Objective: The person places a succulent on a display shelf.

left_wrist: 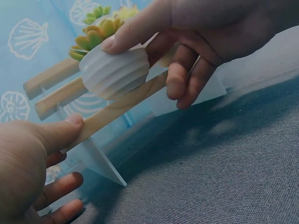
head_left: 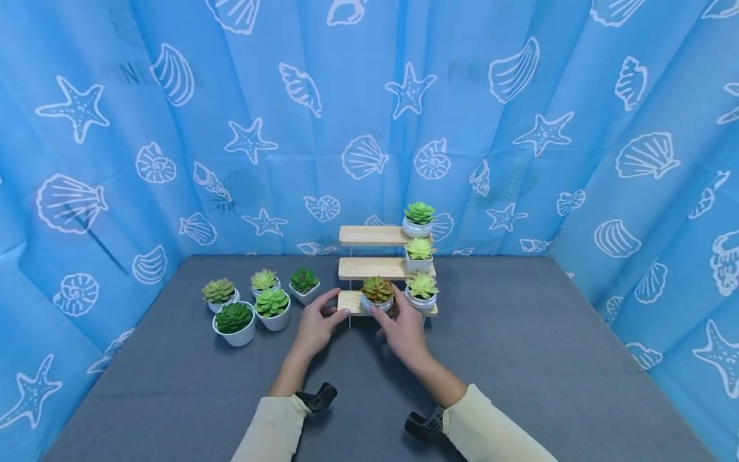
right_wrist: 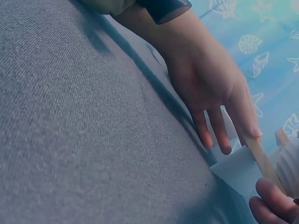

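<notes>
A three-tier wooden shelf stand (head_left: 369, 268) with clear side supports stands on the grey table. My left hand (head_left: 316, 326) grips the left end of its lowest board, the thumb on the front edge in the left wrist view. My right hand (head_left: 406, 328) holds a reddish-green succulent (head_left: 377, 289) in a white ribbed pot (left_wrist: 114, 72), thumb against the pot's side. The pot is at the middle of the lowest board; whether it bears fully on the board I cannot tell. In the right wrist view, only fingertips (right_wrist: 273, 200) of my right hand show.
Light-green succulents stand at the right end of the lowest (head_left: 421, 292) and middle (head_left: 419, 253) boards, a greener one (head_left: 418, 221) on top. Left of the stand are several potted succulents, including a dark-green one (head_left: 235, 324) and one in a square pot (head_left: 304, 285). A blue curtain (head_left: 323, 128) hangs behind.
</notes>
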Demonstrator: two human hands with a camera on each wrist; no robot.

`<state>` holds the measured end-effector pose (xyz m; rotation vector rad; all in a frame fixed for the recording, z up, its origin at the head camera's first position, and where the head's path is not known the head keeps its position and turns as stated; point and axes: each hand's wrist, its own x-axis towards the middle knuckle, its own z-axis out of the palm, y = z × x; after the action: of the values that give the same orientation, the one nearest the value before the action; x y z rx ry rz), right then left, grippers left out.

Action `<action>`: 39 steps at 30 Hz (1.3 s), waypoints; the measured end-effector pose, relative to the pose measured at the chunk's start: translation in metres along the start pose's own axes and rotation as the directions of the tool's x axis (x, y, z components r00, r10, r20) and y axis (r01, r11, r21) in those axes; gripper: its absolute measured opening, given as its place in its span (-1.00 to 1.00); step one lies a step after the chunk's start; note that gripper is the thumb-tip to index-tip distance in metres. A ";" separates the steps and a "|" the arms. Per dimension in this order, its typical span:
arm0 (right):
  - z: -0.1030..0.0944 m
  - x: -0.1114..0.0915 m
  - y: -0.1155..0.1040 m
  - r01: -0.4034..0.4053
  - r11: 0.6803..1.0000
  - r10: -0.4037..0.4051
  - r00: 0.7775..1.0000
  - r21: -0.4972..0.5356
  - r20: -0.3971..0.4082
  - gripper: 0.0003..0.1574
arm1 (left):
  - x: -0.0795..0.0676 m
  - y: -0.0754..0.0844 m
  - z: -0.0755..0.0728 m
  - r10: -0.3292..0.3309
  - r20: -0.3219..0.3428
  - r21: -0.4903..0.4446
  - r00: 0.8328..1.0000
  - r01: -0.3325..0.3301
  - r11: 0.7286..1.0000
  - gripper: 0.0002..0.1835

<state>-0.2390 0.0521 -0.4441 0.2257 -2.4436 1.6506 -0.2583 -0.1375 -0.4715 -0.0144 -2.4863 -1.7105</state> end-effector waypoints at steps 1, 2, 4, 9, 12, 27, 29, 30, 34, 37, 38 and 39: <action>0.001 0.000 0.000 -0.004 1.000 0.004 1.000 -0.001 0.003 -0.20 | 0.000 0.000 0.000 -0.002 0.001 0.000 1.000 0.002 1.000 -0.40; 0.001 -0.001 0.000 -0.007 1.000 0.007 1.000 0.003 0.006 -0.19 | 0.000 -0.001 -0.001 -0.003 0.001 0.003 1.000 0.003 1.000 -0.40; 0.000 -0.003 -0.001 -0.013 1.000 0.013 1.000 0.016 0.014 -0.15 | 0.000 -0.001 -0.001 -0.007 -0.002 0.005 1.000 0.007 1.000 -0.40; -0.007 -0.017 -0.002 -0.033 0.998 0.031 0.999 0.053 0.041 -0.06 | 0.001 -0.002 0.000 0.005 -0.010 0.015 1.000 -0.005 1.000 -0.40; -0.014 -0.030 -0.001 -0.029 0.997 0.025 0.998 0.067 0.053 -0.10 | 0.002 -0.002 0.002 0.010 -0.002 0.017 1.000 -0.010 1.000 -0.40; -0.004 -0.053 -0.018 0.027 0.981 -0.076 0.965 0.194 0.252 -0.33 | 0.000 -0.003 0.000 0.026 0.004 0.019 1.000 -0.026 0.999 -0.40; 0.001 -0.050 -0.020 0.032 0.976 -0.094 0.954 0.216 0.284 -0.31 | -0.001 -0.004 0.000 0.033 0.002 0.019 0.999 -0.033 0.999 -0.40; 0.003 -0.049 -0.022 0.031 0.973 -0.100 0.949 0.230 0.297 -0.30 | -0.001 -0.004 0.000 0.034 0.000 0.017 0.999 -0.034 0.999 -0.40; 0.016 -0.041 -0.020 0.038 0.961 -0.129 0.938 0.274 0.322 -0.26 | 0.000 -0.003 0.000 0.043 0.004 0.011 0.999 -0.043 0.999 -0.41; 0.023 -0.036 -0.023 0.039 0.959 -0.129 0.941 0.280 0.314 -0.25 | 0.001 -0.002 -0.001 0.044 0.001 0.011 0.999 -0.044 0.999 -0.42; 0.025 -0.035 -0.023 0.039 0.962 -0.126 0.943 0.271 0.309 -0.25 | 0.001 -0.002 -0.001 0.046 0.000 0.013 0.999 -0.046 0.999 -0.42; 0.027 -0.034 -0.023 0.036 0.963 -0.120 0.945 0.267 0.306 -0.24 | 0.001 -0.002 -0.001 0.053 -0.002 0.017 0.999 -0.053 0.998 -0.43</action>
<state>-0.2027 0.0193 -0.4408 0.6698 -2.3839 2.0321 -0.2592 -0.1392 -0.4726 -0.0759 -2.4759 -1.6680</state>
